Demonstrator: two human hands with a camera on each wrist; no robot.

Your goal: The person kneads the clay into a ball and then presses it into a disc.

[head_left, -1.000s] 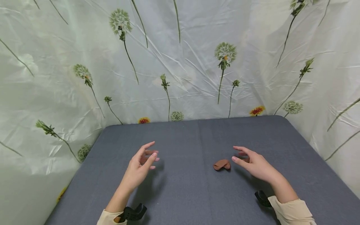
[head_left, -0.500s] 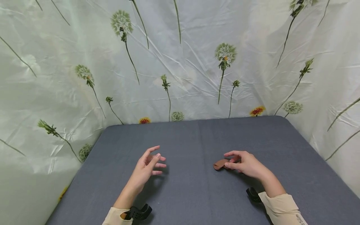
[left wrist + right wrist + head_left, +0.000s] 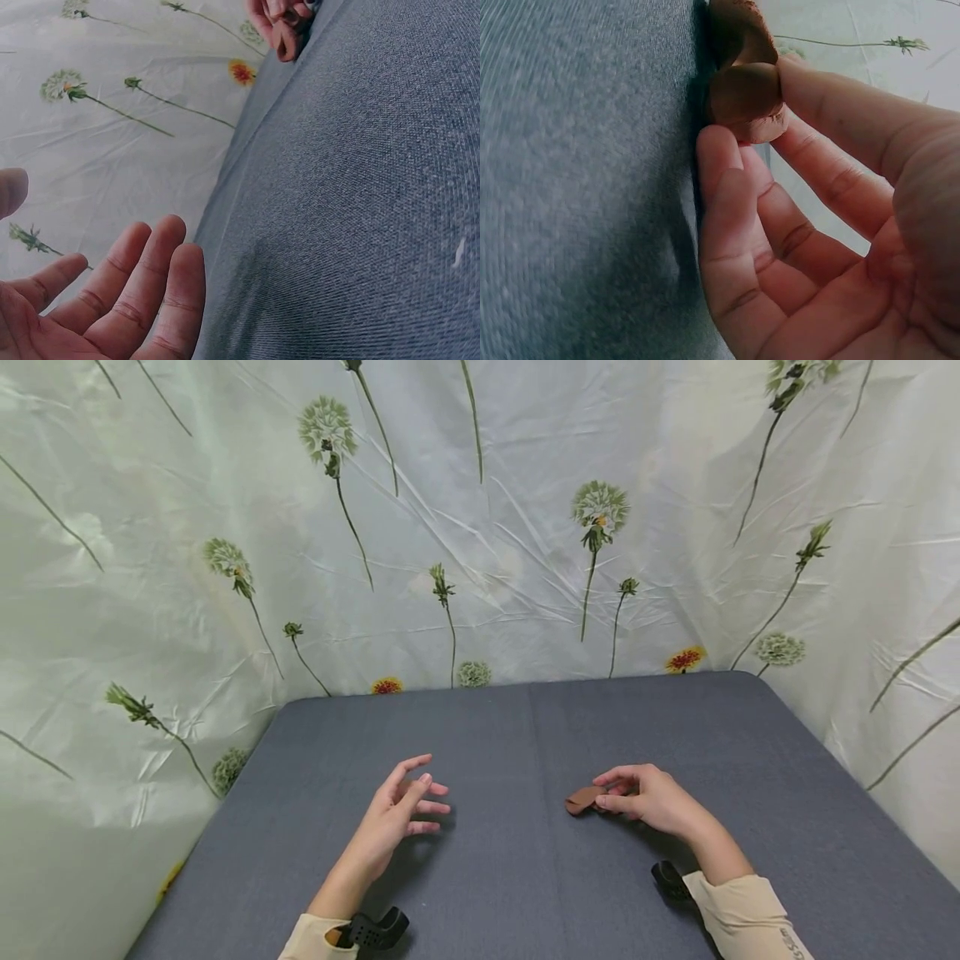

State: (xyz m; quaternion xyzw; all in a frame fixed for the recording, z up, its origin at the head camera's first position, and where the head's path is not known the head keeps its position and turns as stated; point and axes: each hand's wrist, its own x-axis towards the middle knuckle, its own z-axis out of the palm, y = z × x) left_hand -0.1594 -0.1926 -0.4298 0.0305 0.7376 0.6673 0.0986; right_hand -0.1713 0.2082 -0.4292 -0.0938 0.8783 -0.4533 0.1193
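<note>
A folded brown strip that looks like modelling clay (image 3: pixel 581 801) lies on the grey cloth-covered table (image 3: pixel 495 893), right of the middle. My right hand (image 3: pixel 655 799) pinches its near right end between thumb and fingers. The right wrist view shows the thumb against one side of the brown clay (image 3: pixel 744 94), with fingertips at its other side and low by the cloth. My left hand (image 3: pixel 392 821) hovers over the table's left part, palm turned inward. In the left wrist view, its loosely bent fingers (image 3: pixel 184 292) hold nothing.
A pale curtain (image 3: pixel 495 527) printed with dandelions and yellow-red flowers hangs behind the table and along both sides. Each wrist wears a black camera mount; the left mount (image 3: pixel 381 929) and right mount (image 3: pixel 670 882) sit just beyond the beige sleeves.
My right hand has come left and down onto the clay and taken hold of its right end. The left hand has shifted slightly right and lower in view. The clay has barely moved.
</note>
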